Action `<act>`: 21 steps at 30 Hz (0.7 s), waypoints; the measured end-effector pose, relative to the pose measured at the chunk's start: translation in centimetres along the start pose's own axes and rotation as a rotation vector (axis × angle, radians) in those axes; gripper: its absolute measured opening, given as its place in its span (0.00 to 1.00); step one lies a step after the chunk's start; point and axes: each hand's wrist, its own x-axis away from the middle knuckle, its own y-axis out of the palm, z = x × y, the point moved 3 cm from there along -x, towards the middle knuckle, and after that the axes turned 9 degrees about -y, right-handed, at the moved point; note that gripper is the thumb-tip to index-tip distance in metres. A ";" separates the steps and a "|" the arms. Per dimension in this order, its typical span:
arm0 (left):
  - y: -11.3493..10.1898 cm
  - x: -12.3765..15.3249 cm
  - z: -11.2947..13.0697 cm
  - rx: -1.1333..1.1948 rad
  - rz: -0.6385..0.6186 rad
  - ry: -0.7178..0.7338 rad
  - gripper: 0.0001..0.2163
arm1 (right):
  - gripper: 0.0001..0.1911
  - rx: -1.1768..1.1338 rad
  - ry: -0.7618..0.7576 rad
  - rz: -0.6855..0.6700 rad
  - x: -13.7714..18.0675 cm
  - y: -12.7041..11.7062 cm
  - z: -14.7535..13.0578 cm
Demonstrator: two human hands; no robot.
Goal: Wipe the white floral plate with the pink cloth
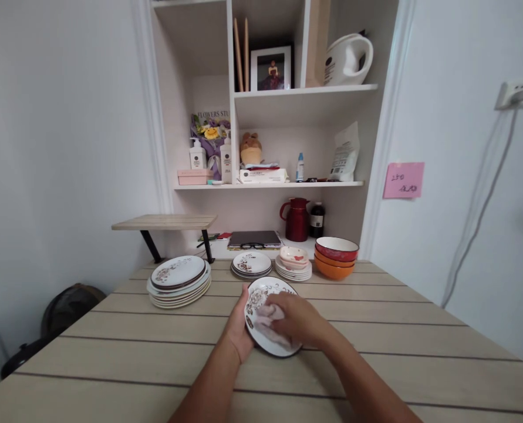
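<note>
My left hand [238, 328] grips the left edge of a white plate [265, 286] with a brown flower pattern and a dark rim. The plate is tilted toward me above the table. My right hand [297, 317] presses a pale cloth [267, 320] against the plate's face, its fingers bunched around the cloth. Beyond the plate lies a short stack of similar flowered plates [251, 263]. Beside it, small pinkish dishes [293, 257] sit on a stack of small white plates [293, 272].
Large plates [179, 279] are stacked at the left, near a small raised wooden shelf [164, 222]. Red and orange bowls [336, 258] are nested at the right. Behind stand a red jug [296, 220], a dark bottle [317, 220] and a laptop [255, 238] with glasses before it.
</note>
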 end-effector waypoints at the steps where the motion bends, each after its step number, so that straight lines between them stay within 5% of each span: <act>1: 0.0 0.1 0.0 -0.004 0.021 -0.008 0.27 | 0.16 -0.039 -0.074 0.007 -0.2 0.5 -0.9; 5: 0.0 0.1 0.2 -0.016 0.077 0.022 0.27 | 0.21 -0.067 -0.131 0.189 -1.3 1.1 -2.1; 10: 0.2 -0.2 0.1 -0.002 0.008 0.059 0.27 | 0.20 -0.022 -0.025 0.319 -1.5 -0.8 0.7; 15: 0.1 -0.4 0.0 -0.009 -0.049 0.013 0.29 | 0.19 0.113 0.096 0.038 0.4 -1.4 2.2; 18: -0.1 -0.2 0.1 -0.010 -0.034 0.011 0.30 | 0.21 0.097 -0.032 -0.175 1.4 -0.5 0.5; 21: -0.1 0.1 0.1 -0.018 0.003 -0.012 0.31 | 0.21 0.055 -0.188 -0.219 1.4 0.3 -1.9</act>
